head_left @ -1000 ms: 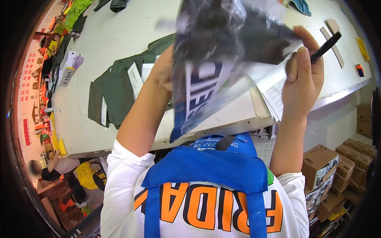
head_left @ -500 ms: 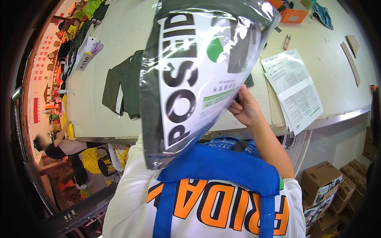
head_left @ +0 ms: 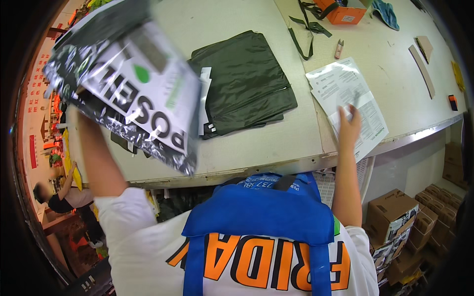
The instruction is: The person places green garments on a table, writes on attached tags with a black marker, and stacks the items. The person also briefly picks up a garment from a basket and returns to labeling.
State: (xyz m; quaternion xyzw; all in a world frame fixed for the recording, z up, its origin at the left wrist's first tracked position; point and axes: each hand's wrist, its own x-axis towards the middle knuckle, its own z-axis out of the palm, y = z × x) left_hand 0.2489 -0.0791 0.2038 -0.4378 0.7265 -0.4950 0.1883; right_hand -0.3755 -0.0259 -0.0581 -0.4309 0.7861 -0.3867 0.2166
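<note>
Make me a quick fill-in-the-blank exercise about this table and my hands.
1. Your ____ forearm reaches up behind the plastic package.
2. Your ____ hand is over the printed sheets.
3. The drop mark on the package is ____.
4. The box on the table's far side is ____.

Missing words: left; right; green; orange.

The garment (head_left: 249,84) is laid on the table (head_left: 276,143), between a plastic package (head_left: 133,74) held at left and paper sheets (head_left: 345,81) at right; beyond the sheets, what appear to be thread snips (head_left: 339,48) are set before a box (head_left: 348,14).
</note>
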